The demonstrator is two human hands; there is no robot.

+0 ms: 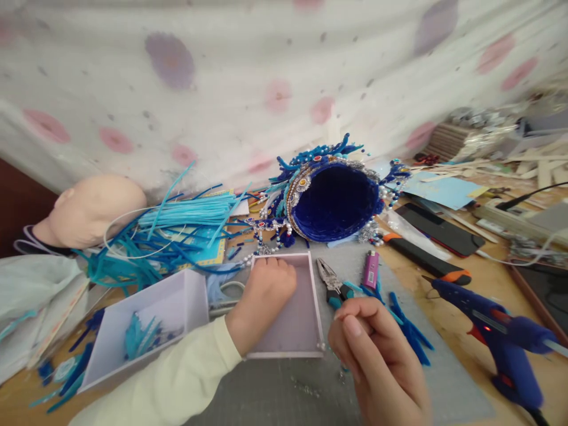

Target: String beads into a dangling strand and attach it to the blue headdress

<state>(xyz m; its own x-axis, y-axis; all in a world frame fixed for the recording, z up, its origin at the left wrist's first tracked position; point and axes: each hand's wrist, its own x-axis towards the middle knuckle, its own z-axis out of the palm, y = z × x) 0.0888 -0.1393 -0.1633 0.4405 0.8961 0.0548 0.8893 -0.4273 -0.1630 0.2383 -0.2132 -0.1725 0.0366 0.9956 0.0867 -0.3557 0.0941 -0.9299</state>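
My left hand (pixel 274 291) reaches down into a shallow whitish box (pixel 322 296), its fingers curled at the far left corner. The fingertips are hidden, so what they hold, if anything, does not show. My right hand (pixel 377 355) is raised to the right of the box, thumb and forefinger pinched together; anything between them is too small to make out. Behind the box lies a dark blue headdress (pixel 335 201) on its side, its opening facing me, trimmed with beads and silver ornaments. Pliers (pixel 331 281) rest between the box and my right hand.
A second box (pixel 195 296) with blue pieces is at left, below pipe cleaners (pixel 186 213) and a mannequin head (pixel 95 210). At right are a purple lighter (pixel 370 270), a glue gun (pixel 492 331) with a red light, an orange-black handled tool (pixel 426 259) and a phone (pixel 439 228).
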